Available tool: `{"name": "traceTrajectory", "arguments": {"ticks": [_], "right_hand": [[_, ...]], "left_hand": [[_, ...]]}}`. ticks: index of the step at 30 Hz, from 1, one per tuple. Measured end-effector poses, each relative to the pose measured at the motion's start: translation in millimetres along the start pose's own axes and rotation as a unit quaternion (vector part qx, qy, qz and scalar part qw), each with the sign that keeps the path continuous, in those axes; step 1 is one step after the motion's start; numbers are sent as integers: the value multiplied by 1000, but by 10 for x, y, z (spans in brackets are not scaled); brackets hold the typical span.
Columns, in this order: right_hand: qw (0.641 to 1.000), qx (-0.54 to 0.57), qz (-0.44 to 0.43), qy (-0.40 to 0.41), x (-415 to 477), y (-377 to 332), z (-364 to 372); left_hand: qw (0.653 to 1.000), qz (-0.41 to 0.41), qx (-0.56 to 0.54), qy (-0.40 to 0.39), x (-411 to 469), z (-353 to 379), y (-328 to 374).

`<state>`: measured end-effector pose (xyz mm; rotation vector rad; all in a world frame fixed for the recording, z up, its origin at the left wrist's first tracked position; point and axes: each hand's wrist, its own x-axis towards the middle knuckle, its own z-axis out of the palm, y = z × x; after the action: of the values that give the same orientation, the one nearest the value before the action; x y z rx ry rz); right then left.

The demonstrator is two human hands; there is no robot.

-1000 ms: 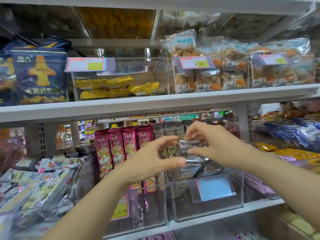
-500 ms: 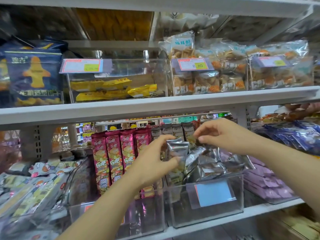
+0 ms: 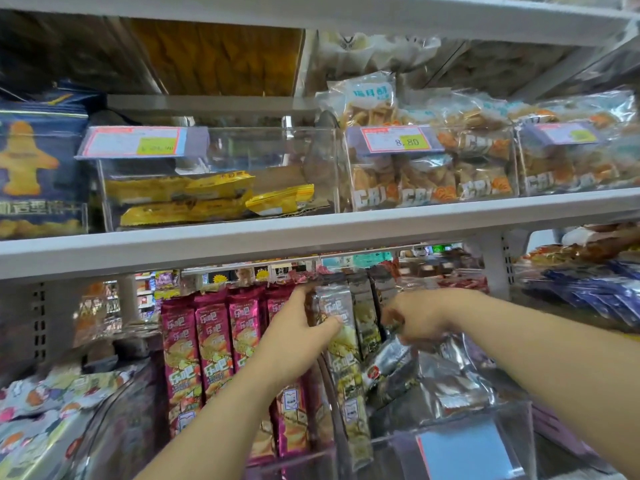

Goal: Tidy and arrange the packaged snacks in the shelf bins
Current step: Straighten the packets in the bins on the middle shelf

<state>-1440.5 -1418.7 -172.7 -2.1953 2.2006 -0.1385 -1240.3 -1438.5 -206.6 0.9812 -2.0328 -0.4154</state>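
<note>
Left hand (image 3: 299, 336): an upright grey snack pack (image 3: 334, 308) is gripped at the left edge of the clear bin (image 3: 391, 455).
Right hand (image 3: 417, 318): curled over silver packets (image 3: 450, 379) in the bin; grip blurred, cannot be told.

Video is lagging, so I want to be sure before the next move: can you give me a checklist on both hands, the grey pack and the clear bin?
1. The left hand grips the grey pack: ok.
2. The grey pack stands upright beside the pink packs: ok.
3. What the right hand holds: cannot tell, it is blurred.
4. The silver packs stand tidy in the clear bin: not ok, they lie tilted and jumbled.
5. The blue label sits on the bin's front: ok.
</note>
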Motion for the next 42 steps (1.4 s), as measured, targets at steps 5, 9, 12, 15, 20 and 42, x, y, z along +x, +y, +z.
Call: {"name": "traceTrajectory", "arguments": {"ticks": [5,9,12,15,20,42], "right_hand": [[993,-89,22,-69,308,0,113],[992,-65,31,-100,446,33,167],[994,-26,33,-104,421,-12,168],[995,-26,32,-93,396,-3,199],[1000,10,20,22,351,10,146],[978,-35,-24,206,-36,418,-79]], "left_hand": [[1000,-3,4,-6,90,-28,-78],[1000,6,3,-6,97,-40,-132],[1000,12,5,4,83,-39,-150],[1000,14,0,10,56,-32,-150],[1000,10,9,23,15,-28,-129],[999,27,21,40,-31,41,-120]]}}
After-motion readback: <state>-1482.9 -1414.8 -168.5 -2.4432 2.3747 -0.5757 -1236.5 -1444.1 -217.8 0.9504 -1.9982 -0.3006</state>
